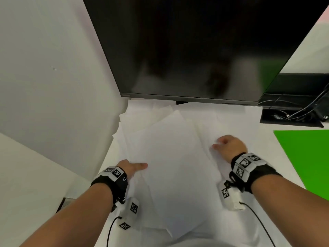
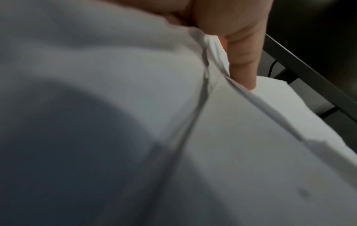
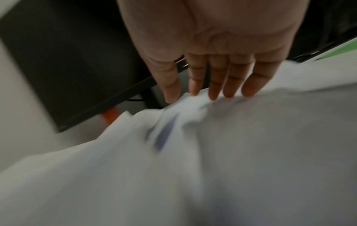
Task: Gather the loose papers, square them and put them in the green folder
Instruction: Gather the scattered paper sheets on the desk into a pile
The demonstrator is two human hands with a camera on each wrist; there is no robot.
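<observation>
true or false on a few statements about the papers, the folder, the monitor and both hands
1. The papers lie fanned out and unsquared. True.
2. The green folder is on the left. False: it lies to the right of the papers.
3. The right hand rests on the papers with straight fingers. True.
4. The left hand is lifted clear of the papers. False: it holds their left edge.
5. The monitor shows a bright picture. False: its screen is dark.

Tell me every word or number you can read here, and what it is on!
There are none to read.
Papers: blank white, no print shows.
Screen: dark; a small mark on its lower left frame is too blurred to read.
Wrist bands: black-and-white square code patterns, not words.
Green folder: plain.
</observation>
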